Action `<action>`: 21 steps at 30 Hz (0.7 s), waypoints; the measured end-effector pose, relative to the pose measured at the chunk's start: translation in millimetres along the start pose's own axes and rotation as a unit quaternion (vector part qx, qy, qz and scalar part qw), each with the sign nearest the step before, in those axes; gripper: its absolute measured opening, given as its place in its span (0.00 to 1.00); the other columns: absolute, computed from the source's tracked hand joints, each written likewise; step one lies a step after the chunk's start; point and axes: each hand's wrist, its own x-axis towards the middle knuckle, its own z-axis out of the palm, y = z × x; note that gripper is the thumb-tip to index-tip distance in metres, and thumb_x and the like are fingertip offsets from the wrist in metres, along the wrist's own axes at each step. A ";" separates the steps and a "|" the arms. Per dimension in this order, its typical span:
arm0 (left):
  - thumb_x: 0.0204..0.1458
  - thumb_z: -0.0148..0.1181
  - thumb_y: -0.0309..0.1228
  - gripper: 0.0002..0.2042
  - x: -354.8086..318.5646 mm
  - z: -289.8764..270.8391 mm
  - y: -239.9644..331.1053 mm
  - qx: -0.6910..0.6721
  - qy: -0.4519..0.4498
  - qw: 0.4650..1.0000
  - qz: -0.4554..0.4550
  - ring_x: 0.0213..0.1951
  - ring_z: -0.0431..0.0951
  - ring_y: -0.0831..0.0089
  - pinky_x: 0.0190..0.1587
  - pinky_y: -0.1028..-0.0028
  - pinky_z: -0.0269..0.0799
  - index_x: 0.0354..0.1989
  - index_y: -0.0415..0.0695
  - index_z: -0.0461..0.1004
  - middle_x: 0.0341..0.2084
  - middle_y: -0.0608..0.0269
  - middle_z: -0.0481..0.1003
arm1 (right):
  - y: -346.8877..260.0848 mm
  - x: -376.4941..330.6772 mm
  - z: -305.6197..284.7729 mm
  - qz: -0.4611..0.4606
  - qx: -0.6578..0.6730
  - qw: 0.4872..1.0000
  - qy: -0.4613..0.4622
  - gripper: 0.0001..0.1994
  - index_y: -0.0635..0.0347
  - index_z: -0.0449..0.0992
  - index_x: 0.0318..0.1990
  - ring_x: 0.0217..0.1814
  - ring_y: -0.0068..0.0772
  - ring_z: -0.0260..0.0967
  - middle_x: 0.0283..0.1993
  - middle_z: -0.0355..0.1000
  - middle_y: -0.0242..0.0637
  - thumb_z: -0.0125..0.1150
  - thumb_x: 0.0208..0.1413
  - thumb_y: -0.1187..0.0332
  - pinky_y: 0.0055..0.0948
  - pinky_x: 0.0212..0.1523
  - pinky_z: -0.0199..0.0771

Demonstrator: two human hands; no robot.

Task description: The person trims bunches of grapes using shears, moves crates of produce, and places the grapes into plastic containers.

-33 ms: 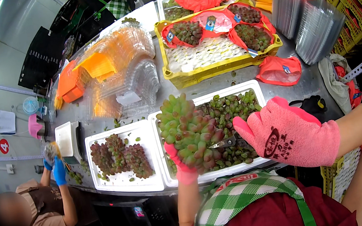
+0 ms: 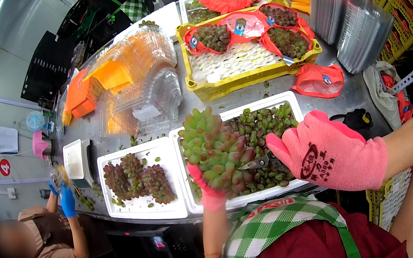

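Observation:
My left hand (image 2: 208,190), in a pink glove, is closed under a bunch of green and reddish grapes (image 2: 215,151). It holds the bunch up over a white tray (image 2: 296,105) of loose grapes (image 2: 264,120). My right hand (image 2: 330,152), gloved in pink too, is wrapped round small scissors (image 2: 258,162); their handles are hidden by the glove. The blade tips touch or nearly touch the right side of the bunch. Another white tray (image 2: 123,213) on the left bears several dark red bunches (image 2: 136,179).
Behind the trays stands a yellow crate (image 2: 201,95) with red-wrapped grape bunches. Clear plastic boxes (image 2: 153,97) are heaped at left, and stacked clear containers (image 2: 363,36) at right. A red bag (image 2: 319,80) lies beside the crate. At far left a co-worker's blue-gloved hands (image 2: 67,200) hold a clear package.
The co-worker's blue-gloved hands and the package have shifted slightly. My own hands, the grape bunch and the scissors look unmoved.

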 end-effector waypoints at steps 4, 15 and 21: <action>0.50 0.46 0.64 0.45 -4.7 3.1 0.3 0.070 0.076 0.995 0.008 0.66 0.54 0.52 0.66 0.47 0.49 0.70 0.46 0.43 0.66 0.49 0.50 | -0.6 -0.2 2.7 0.007 0.017 1.000 -0.024 0.23 0.64 0.71 0.53 0.25 0.28 0.60 0.25 0.58 0.27 0.54 0.46 0.68 0.31 0.28 0.57; 0.50 0.47 0.63 0.42 0.0 14.6 -0.9 -0.076 -0.041 0.995 -0.051 0.65 0.57 0.54 0.57 0.57 0.65 0.69 0.50 0.47 0.63 0.53 0.58 | 2.1 -16.8 35.5 0.057 0.187 0.981 0.005 0.18 0.62 0.69 0.50 0.26 0.31 0.67 0.29 0.66 0.32 0.54 0.50 0.66 0.33 0.27 0.58; 0.53 0.48 0.60 0.41 2.1 65.2 -5.0 0.236 0.085 0.968 0.025 0.63 0.61 0.50 0.57 0.54 0.66 0.69 0.48 0.47 0.65 0.53 0.56 | 3.8 -19.3 41.4 0.212 0.433 0.866 0.130 0.26 0.58 0.68 0.50 0.32 0.41 0.72 0.32 0.71 0.38 0.67 0.45 0.59 0.37 0.32 0.67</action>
